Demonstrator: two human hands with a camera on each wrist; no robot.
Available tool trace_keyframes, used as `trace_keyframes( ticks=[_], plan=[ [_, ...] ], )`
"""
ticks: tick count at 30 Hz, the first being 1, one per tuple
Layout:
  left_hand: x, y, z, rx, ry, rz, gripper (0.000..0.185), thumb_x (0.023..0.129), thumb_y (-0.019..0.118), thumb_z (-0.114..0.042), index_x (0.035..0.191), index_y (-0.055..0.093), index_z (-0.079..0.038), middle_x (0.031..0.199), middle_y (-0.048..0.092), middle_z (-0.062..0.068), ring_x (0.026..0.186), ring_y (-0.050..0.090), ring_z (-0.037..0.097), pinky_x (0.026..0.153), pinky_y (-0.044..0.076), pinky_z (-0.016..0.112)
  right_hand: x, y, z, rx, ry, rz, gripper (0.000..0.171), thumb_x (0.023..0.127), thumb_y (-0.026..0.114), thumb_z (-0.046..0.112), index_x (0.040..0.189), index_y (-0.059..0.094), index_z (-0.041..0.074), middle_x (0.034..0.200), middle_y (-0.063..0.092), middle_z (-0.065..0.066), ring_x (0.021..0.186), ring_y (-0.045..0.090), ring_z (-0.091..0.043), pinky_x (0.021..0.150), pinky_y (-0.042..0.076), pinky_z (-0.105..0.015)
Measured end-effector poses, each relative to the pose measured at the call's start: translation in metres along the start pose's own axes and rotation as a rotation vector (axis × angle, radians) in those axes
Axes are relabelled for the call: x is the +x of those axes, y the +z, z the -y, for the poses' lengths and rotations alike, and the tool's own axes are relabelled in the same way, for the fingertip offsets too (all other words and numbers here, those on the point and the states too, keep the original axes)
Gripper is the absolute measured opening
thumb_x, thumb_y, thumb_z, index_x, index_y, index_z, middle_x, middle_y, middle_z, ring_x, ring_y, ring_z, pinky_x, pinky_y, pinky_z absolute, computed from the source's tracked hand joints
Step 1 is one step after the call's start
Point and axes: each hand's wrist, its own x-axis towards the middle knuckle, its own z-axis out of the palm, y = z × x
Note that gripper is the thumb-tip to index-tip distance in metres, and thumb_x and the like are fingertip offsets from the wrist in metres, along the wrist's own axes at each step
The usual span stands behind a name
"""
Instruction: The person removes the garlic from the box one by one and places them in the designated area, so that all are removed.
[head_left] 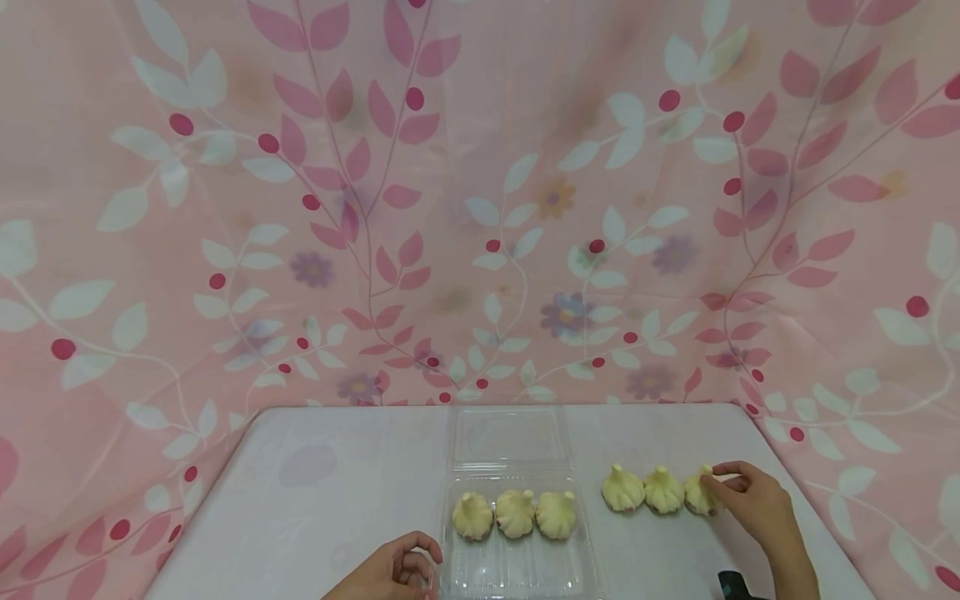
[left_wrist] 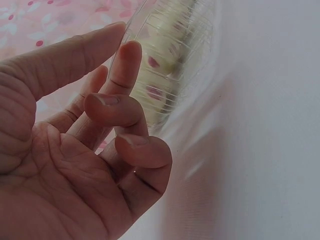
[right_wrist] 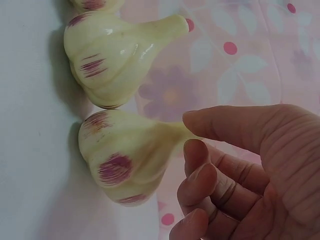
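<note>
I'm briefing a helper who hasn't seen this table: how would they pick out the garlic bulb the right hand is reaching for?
Start at the clear plastic tray at the table's near edge; right of it, three garlic bulbs sit in a row on the cloth. It is the rightmost garlic bulb, with the right hand at its stem; the other two stand free.

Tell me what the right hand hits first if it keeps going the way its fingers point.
Most likely the nearest garlic bulb, rightmost of three loose on the table: the right hand has its fingertips right at the bulb's neck, contact unclear.
</note>
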Motion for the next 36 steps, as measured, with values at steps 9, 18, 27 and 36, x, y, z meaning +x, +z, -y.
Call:
trace_keyframes(
  ticks=[9,18,27,36],
  plan=[
    [-0.001,0.001,-0.002,0.01,-0.012,-0.011,0.034,0.089,0.061,-0.007,0.118,0.046,0.003,0.089,0.063,0.003,0.078,0.063,0.013,0.065,0.048,0.021,-0.005,-0.003,0.007,-0.004,-0.023,-0.029,0.051,0.082,0.067,0.045,0.108,0.062,0.002,0.074,0.064,-0.002,0.059,0.052,-0.014,0.048,0.038,-0.029],
    [-0.002,0.004,-0.006,0.004,-0.04,-0.02,0.038,0.09,0.059,-0.007,0.121,0.041,0.008,0.091,0.064,0.006,0.072,0.06,0.011,0.064,0.047,0.021,-0.012,-0.008,0.023,-0.012,-0.052,-0.006,0.06,0.082,0.061,0.055,0.112,0.059,0.004,0.08,0.066,-0.005,0.066,0.056,-0.016,0.051,0.042,-0.031],
    [-0.002,0.004,-0.006,0.013,-0.018,-0.009,0.034,0.09,0.059,-0.005,0.119,0.044,0.005,0.092,0.064,0.007,0.072,0.06,0.012,0.063,0.047,0.021,-0.018,-0.005,0.042,0.019,-0.084,-0.043,0.055,0.082,0.063,0.052,0.111,0.061,0.006,0.078,0.064,-0.004,0.061,0.054,-0.014,0.048,0.041,-0.029],
    [-0.002,0.005,-0.006,-0.003,-0.024,-0.008,0.034,0.09,0.06,-0.005,0.119,0.044,0.004,0.092,0.064,0.007,0.073,0.061,0.012,0.064,0.048,0.021,-0.024,0.001,0.058,0.037,-0.157,-0.061,0.045,0.082,0.067,0.047,0.106,0.063,0.009,0.076,0.064,-0.001,0.057,0.054,-0.01,0.046,0.04,-0.027]
  ],
)
